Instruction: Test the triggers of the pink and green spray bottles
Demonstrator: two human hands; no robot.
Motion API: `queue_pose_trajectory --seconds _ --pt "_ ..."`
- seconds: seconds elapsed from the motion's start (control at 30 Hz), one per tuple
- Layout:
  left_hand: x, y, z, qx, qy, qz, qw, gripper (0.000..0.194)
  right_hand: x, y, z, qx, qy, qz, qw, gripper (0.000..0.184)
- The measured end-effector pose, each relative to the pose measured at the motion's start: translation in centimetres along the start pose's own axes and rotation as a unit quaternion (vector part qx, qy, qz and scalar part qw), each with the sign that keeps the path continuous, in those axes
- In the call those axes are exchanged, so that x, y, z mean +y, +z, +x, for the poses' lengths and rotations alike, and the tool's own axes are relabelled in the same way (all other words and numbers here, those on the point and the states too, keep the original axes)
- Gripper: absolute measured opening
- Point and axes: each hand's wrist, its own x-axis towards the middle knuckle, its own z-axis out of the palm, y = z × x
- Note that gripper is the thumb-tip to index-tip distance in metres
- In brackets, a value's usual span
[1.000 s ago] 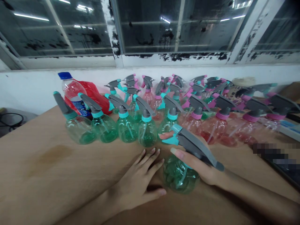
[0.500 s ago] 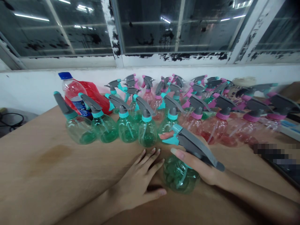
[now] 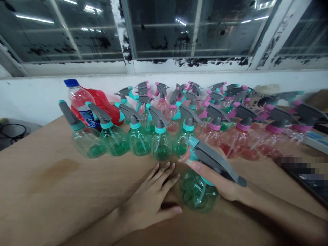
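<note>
My right hand (image 3: pixel 217 177) is wrapped round the neck of a green spray bottle (image 3: pixel 198 194), with fingers at its turquoise trigger. The bottle stands upright on the wooden table (image 3: pixel 84 205), its grey spray head (image 3: pixel 216 160) pointing to the far left. To its left, my left hand (image 3: pixel 153 196) lies flat on the table with fingers spread, holding nothing. Beyond the hands runs a front row of spray bottles: green ones (image 3: pixel 139 140) with turquoise collars at the left and pink ones (image 3: pixel 234 140) at the right.
Several more spray bottles (image 3: pixel 162 99) crowd behind the front row. A clear bottle with a blue cap (image 3: pixel 71 83) and a red plastic bag (image 3: pixel 107 104) stand at the back left. A dark object (image 3: pixel 307 181), partly pixelated, lies at the right. A window (image 3: pixel 164 30) is behind.
My right fingers have drawn in on the trigger, closer to the neck. The held spray bottle has shifted very slightly right. My left hand has stayed still.
</note>
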Motion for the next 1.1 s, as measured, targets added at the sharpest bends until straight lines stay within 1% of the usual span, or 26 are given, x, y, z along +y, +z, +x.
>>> queue_pose_trajectory --seconds 0.1,0.2,0.27,0.33,0.47,1.1 --pt "0.02 -0.08 0.06 -0.015 -0.003 0.006 1.000 0.070 0.19 -0.19 -0.05 -0.001 0.001 -0.001 1.000 0.019" --pt "0.01 -0.15 0.11 -0.020 -0.003 0.014 1.000 0.070 0.63 -0.31 -0.34 0.000 0.026 0.024 0.999 0.016" --pt "-0.01 -0.15 0.11 -0.015 0.001 0.016 1.000 0.070 0.88 -0.30 -0.53 0.004 0.047 0.046 0.998 0.024" --pt "-0.02 -0.10 0.06 -0.011 0.005 0.020 1.000 0.070 0.99 -0.19 -0.68 0.009 0.061 0.056 0.996 0.027" --pt "-0.01 0.02 -0.05 -0.011 0.005 0.029 0.999 0.071 0.80 0.13 -0.80 0.026 0.058 0.056 0.996 0.028" --pt "0.07 -0.18 0.08 -0.016 -0.003 0.011 1.000 0.068 0.38 0.07 -0.43 0.023 0.056 0.043 0.997 0.028"
